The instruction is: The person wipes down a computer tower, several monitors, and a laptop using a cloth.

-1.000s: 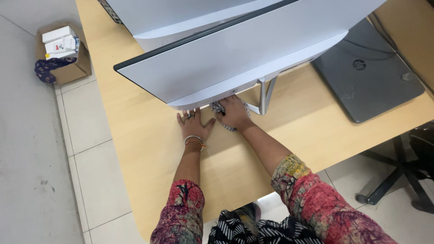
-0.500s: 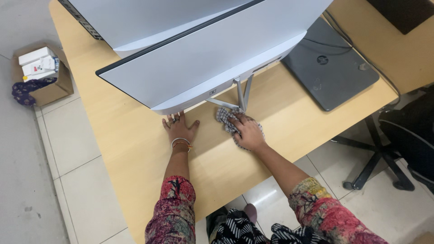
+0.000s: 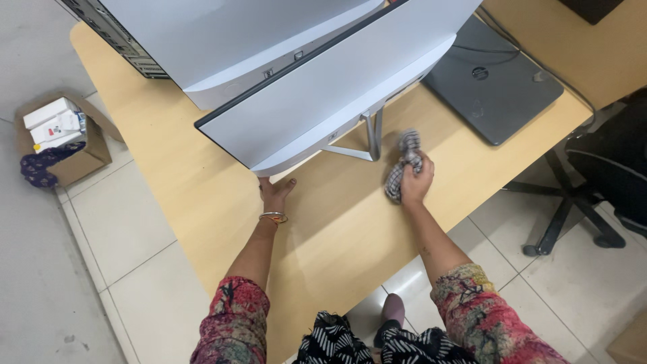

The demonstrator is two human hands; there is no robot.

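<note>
2 hands on desk [image 3: 202, 195], right hand [image 3: 416, 182] grip clenched on cloth [image 3: 402, 168], now moved right, left hand [image 3: 275, 193] flat.

A pale wooden desk [image 3: 202, 182] stands on a floor of large light-grey tiles [image 3: 101, 236]. A brown cardboard box [image 3: 74, 158] sits on the floor at left; a black office chair's wheeled base [image 3: 573, 202] stands at right.

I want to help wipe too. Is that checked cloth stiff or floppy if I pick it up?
Probably floppy: the cloth is bunched and folded under the right hand, with one end trailing loose on the desk. It likely weighs little, since one hand gathers it. It seems unlikely to roll or break.
</note>
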